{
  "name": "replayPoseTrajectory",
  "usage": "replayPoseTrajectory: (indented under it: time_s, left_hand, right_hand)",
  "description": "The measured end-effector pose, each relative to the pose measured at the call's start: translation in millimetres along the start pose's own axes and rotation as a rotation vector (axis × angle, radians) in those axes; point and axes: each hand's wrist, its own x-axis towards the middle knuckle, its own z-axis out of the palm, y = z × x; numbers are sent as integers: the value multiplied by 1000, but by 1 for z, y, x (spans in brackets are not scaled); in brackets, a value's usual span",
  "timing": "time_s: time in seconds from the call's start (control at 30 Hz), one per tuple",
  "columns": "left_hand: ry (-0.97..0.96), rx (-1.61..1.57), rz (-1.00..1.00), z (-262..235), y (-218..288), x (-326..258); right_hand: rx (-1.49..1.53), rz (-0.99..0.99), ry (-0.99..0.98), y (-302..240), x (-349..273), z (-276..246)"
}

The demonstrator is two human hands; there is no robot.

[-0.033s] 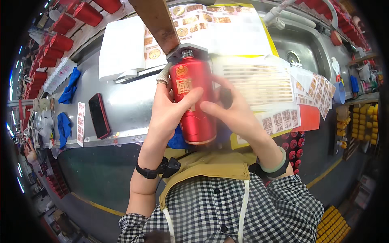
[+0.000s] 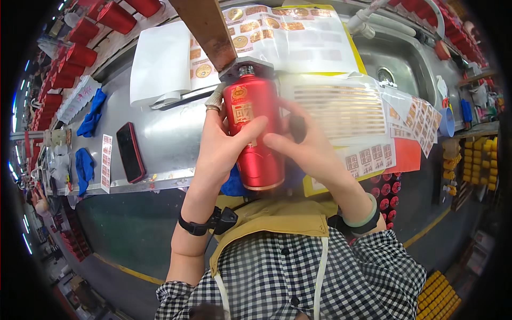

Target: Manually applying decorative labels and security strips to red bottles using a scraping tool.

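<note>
A glossy red bottle (image 2: 260,169) lies before me with its bare neck pointing away, against a metal bracket (image 2: 247,66) at the end of a wooden bar. Gold emblems mark its front, among them a square gold label (image 2: 243,113) partly covered by my thumb. My left hand (image 2: 221,140) grips the bottle's left side, thumb across the front; a pale wrap covers one fingertip. On the other side, my right hand (image 2: 309,144) is closed round it, thumb on the front. Its fingers are slightly blurred, and what lies behind the bottle is hidden.
Sheets of gold stickers (image 2: 338,106) lie right of the bottle and beyond it. A phone (image 2: 130,152) and blue cloths (image 2: 84,169) rest on the left of the metal counter. A sink (image 2: 400,58) is at the far right. Red containers (image 2: 116,17) line the back left.
</note>
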Motion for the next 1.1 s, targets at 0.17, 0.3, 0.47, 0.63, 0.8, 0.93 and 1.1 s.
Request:
replayPoseTrajectory:
  time_s: [0.17, 0.3, 0.47, 0.63, 0.8, 0.93, 1.1]
  left_hand:
    - [14, 47, 34, 2, 0, -9]
    - [-59, 91, 24, 6, 2, -19]
    - [-92, 118, -11, 0, -3, -27]
    - [-94, 8, 46, -3, 1, -35]
    - [-26, -177, 18, -7, 2, -31]
    - [54, 33, 49, -3, -6, -17]
    - [-15, -199, 1, -4, -3, -15]
  right_hand:
    - [-192, -90, 36, -16, 2, -17]
    - [-224, -308, 21, -35, 5, -18]
    - [-569, -594, 77, -42, 18, -16]
    - [-1045, -1217, 24, -32, 8, -34]
    - [-762, -901, 66, -20, -9, -32]
    - [-495, -486, 151, -22, -3, -19]
    - [-146, -125, 124, -3, 16, 6]
